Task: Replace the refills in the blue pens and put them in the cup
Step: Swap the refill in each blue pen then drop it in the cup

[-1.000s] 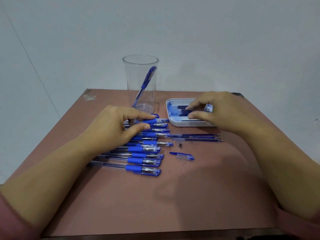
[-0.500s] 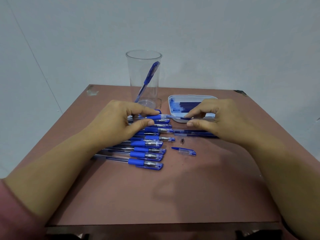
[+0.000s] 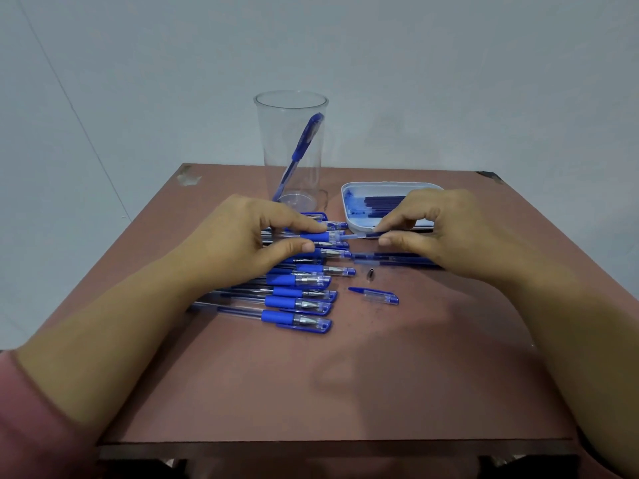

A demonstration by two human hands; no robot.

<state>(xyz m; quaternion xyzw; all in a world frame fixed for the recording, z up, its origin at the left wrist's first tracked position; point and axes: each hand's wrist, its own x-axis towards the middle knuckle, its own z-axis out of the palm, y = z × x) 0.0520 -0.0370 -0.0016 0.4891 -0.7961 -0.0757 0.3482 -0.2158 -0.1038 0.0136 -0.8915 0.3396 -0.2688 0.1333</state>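
My left hand (image 3: 242, 236) pinches a blue pen barrel (image 3: 328, 235) by its grip, above a row of several blue pens (image 3: 297, 300). My right hand (image 3: 435, 229) pinches a thin refill (image 3: 370, 234) whose end meets the open front of that barrel. A clear plastic cup (image 3: 292, 146) stands behind, with one blue pen (image 3: 304, 143) leaning inside. A white tray (image 3: 349, 188) of dark refills sits at the back right, partly hidden by my right hand. A loose pen cap (image 3: 375, 295) and a small metal tip (image 3: 370, 272) lie on the table.
Two loose refills (image 3: 390, 259) lie on the brown table (image 3: 345, 375) under my right hand. The table's near edge runs along the bottom. A pale wall rises behind the cup.
My right hand has come from the tray towards the left with a refill. The refill's end now sits at the barrel held by my left hand. The camera view has shifted slightly.
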